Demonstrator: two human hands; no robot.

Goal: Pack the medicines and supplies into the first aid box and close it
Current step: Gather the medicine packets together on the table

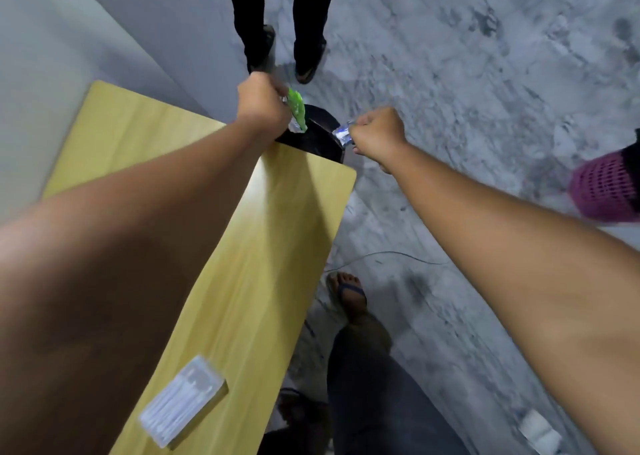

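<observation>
Green-and-silver foil packet (pixel 297 110) is clamped in the left hand (pixel 263 102), fist closed around its upper end, crinkled lower end hanging out below the knuckles; right hand (pixel 379 132) is also fisted, pinching a smaller silver-blue foil piece (pixel 343 135) that sticks out toward the left hand; the two foil pieces are near each other but apart, a gap showing between them; both hands are held out past the far end of the yellow wood-grain table (pixel 242 246), above a black round container (pixel 311 135) that sits just beyond the table's far corner; only part of its dark rim and inside show, contents cannot be told; whether it touches the table edge is unclear; print on both foil pieces is blurred and unreadable; near the table's close end lies a clear flat plastic case (pixel 183 401) holding a row of thin white sticks, lid on, lying flat and tilted diagonally, well apart from the hands; a first aid box cannot be made out in view; floor (pixel 485 90) is grey mottled stone; another person's dark-trousered legs (pixel 280 21) stand beyond the black container; the wearer's own foot in a blue-strap sandal (pixel 348 297) is beside the table's right edge; a pink knitted object (pixel 604 187) sits at the right frame edge; a small white item (pixel 540 430) lies on the floor lower right, blurred.
</observation>
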